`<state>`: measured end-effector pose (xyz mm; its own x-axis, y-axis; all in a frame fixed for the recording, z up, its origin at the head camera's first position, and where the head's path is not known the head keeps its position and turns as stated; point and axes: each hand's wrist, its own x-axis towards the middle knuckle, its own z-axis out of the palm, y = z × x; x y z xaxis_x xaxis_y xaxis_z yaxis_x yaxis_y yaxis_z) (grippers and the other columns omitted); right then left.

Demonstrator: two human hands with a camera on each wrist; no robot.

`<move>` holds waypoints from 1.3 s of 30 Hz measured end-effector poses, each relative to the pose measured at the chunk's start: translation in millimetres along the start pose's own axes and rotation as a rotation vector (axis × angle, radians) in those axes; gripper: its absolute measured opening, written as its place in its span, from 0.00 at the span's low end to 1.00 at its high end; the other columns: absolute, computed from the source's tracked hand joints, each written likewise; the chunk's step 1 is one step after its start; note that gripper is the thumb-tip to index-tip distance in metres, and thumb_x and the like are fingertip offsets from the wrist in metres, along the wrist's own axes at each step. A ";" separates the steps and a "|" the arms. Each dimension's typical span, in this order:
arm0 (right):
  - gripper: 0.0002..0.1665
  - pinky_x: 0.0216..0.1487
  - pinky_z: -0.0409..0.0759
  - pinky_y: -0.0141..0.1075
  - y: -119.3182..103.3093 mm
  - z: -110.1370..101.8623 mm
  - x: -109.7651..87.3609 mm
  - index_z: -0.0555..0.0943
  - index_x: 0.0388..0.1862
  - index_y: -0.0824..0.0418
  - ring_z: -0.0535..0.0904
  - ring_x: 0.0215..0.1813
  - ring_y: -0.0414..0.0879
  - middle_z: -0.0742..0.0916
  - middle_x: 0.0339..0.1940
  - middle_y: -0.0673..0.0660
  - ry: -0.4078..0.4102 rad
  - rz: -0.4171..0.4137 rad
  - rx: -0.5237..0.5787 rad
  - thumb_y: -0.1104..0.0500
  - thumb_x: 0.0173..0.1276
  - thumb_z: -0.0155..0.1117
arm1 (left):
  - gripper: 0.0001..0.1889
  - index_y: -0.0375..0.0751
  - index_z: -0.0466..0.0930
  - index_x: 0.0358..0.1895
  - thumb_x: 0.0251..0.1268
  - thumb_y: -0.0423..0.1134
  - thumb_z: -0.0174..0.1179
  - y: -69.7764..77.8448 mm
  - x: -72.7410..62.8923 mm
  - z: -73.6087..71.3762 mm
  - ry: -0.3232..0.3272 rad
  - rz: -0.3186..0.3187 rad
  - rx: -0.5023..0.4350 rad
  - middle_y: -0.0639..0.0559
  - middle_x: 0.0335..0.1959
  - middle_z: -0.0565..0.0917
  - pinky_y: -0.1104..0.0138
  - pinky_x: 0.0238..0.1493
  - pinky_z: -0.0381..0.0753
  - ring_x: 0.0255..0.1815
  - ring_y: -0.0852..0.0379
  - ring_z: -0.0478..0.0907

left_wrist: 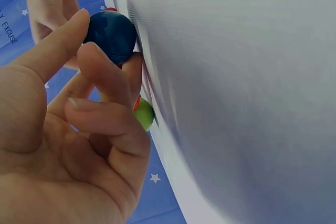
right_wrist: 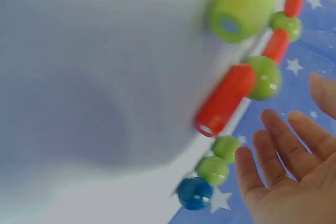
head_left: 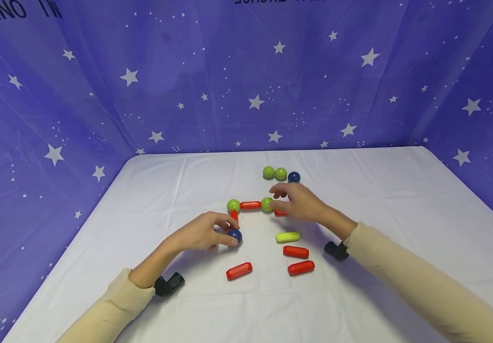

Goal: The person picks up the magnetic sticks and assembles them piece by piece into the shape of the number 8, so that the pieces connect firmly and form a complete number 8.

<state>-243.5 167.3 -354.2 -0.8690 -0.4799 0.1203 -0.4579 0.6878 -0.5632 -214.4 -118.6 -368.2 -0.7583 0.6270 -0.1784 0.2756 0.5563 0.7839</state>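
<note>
My left hand [head_left: 203, 232] pinches a blue ball [head_left: 235, 236] between thumb and fingers. Joined in a line from that ball are a red rod [head_left: 234, 218], a green ball [head_left: 233, 206], a second red rod [head_left: 251, 205] and another green ball [head_left: 267, 204]. Over the right end of this chain, my right hand [head_left: 300, 202] hovers with its fingers spread loosely, holding nothing in the right wrist view. A further red rod [right_wrist: 226, 100] meets the end green ball [right_wrist: 265, 78]; the hand partly hides this rod in the head view.
Two loose green balls and a blue ball [head_left: 294, 177] sit in a row farther back. Nearer me lie a yellow-green rod [head_left: 287, 237], two red rods at right and a red rod [head_left: 239, 271] at left. A starry purple cloth hangs behind the white table [head_left: 358, 305].
</note>
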 end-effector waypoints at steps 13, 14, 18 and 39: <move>0.18 0.52 0.77 0.50 -12.3 -5.5 -50.6 0.85 0.51 0.64 0.80 0.51 0.52 0.87 0.47 0.54 -0.071 -0.017 0.056 0.59 0.63 0.73 | 0.16 0.44 0.82 0.50 0.61 0.41 0.70 1.6 0.1 1.0 0.000 -0.003 -0.008 0.44 0.43 0.81 0.63 0.23 0.74 0.18 0.54 0.76; 0.18 0.53 0.77 0.51 -12.3 -4.3 -55.6 0.85 0.51 0.63 0.79 0.51 0.52 0.87 0.47 0.53 -0.073 -0.017 0.068 0.59 0.63 0.73 | 0.16 0.44 0.82 0.50 0.61 0.40 0.70 1.7 0.1 0.9 0.000 -0.003 -0.009 0.44 0.43 0.81 0.63 0.23 0.74 0.18 0.54 0.76; 0.17 0.53 0.76 0.51 -11.2 -0.7 -69.5 0.86 0.50 0.60 0.79 0.51 0.51 0.87 0.45 0.50 -0.067 -0.020 0.099 0.58 0.62 0.73 | 0.15 0.44 0.82 0.50 0.61 0.40 0.70 1.7 0.3 0.8 0.003 -0.008 -0.012 0.43 0.44 0.81 0.62 0.24 0.74 0.20 0.53 0.77; 0.17 0.44 0.75 0.39 5.4 8.4 -71.4 0.88 0.47 0.62 0.76 0.42 0.45 0.88 0.39 0.46 -0.065 0.066 0.136 0.59 0.60 0.75 | 0.17 0.45 0.82 0.51 0.59 0.41 0.71 -1.9 1.2 1.9 0.014 -0.023 -0.016 0.46 0.45 0.81 0.61 0.29 0.76 0.31 0.52 0.78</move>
<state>-182.3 200.8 -372.7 -0.8805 -0.4732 0.0286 -0.3665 0.6412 -0.6742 -214.8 -117.8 -371.1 -0.7728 0.6060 -0.1884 0.2481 0.5618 0.7892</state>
